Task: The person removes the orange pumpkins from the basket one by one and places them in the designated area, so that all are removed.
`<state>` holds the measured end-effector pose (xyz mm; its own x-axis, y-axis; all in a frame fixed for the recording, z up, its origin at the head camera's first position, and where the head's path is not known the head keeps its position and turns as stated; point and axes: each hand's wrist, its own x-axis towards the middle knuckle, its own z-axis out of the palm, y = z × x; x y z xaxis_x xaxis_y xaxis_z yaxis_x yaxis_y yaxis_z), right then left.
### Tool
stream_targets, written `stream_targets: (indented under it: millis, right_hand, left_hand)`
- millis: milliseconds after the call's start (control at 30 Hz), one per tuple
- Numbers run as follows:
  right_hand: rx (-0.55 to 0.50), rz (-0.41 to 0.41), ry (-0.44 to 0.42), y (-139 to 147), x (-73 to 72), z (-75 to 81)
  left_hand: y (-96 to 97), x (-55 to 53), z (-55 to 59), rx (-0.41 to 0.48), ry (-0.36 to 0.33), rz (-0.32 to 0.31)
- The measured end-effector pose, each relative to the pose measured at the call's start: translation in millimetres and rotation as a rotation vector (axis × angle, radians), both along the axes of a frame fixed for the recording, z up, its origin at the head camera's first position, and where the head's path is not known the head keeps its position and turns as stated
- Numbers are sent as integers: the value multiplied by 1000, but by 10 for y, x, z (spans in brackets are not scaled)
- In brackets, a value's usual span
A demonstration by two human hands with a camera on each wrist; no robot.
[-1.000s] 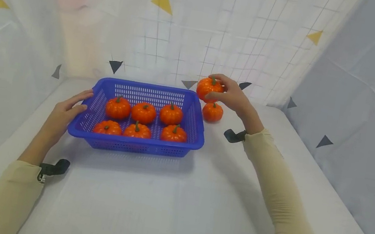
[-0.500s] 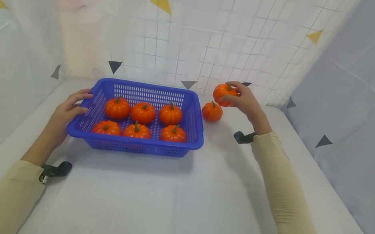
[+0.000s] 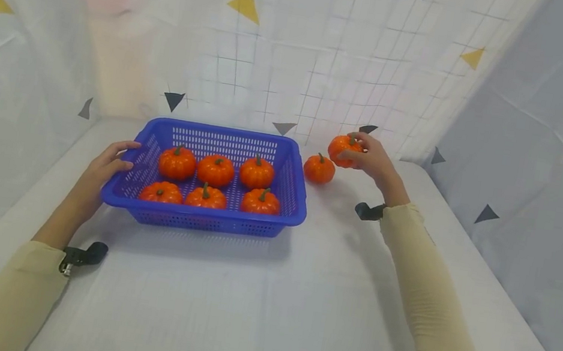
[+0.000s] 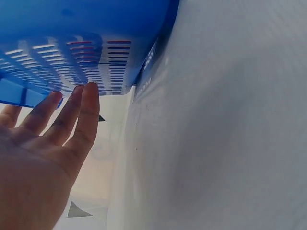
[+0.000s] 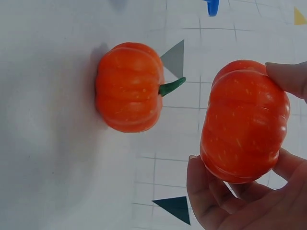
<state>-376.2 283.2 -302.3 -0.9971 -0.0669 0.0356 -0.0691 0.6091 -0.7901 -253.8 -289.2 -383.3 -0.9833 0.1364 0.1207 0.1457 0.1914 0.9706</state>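
Observation:
Up off the table, to the right of the basket, my right hand [image 3: 373, 160] grips a small orange pumpkin [image 3: 344, 150] between thumb and fingers. In the right wrist view, the held pumpkin [image 5: 244, 122] is clear of the tabletop. Another pumpkin [image 3: 319, 169], green-stemmed, sits on the table just beside the basket's right end. My left hand [image 3: 98, 172] is at the left end of the blue plastic basket [image 3: 204, 219]. The left wrist view shows its fingers [image 4: 86, 115] extended, near or touching the slotted wall. Several orange pumpkins [image 3: 215, 170] lie in the basket in two rows.
A white cloth covers the table [image 3: 218, 305]. Behind it hangs a white gridded sheet [image 3: 289, 49] with yellow and dark triangles, and a grey sheet [image 3: 553, 149] stands along the right side.
My right hand has carried the pumpkin rightward, from beside the basket's back right corner, and is now slightly lower. The left hand and basket stay about where they were.

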Motion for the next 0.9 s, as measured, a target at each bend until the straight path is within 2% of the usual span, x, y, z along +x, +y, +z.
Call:
stream_targets:
  millis: [600, 900]
  right_hand:
    - [9, -116, -60, 100, -99, -248]
    - [-4, -140, -59, 148, -162, -378]
  left_hand:
    - [-17, 9, -17, 8, 18, -14]
    - [-8, 8, -3, -48, 29, -3]
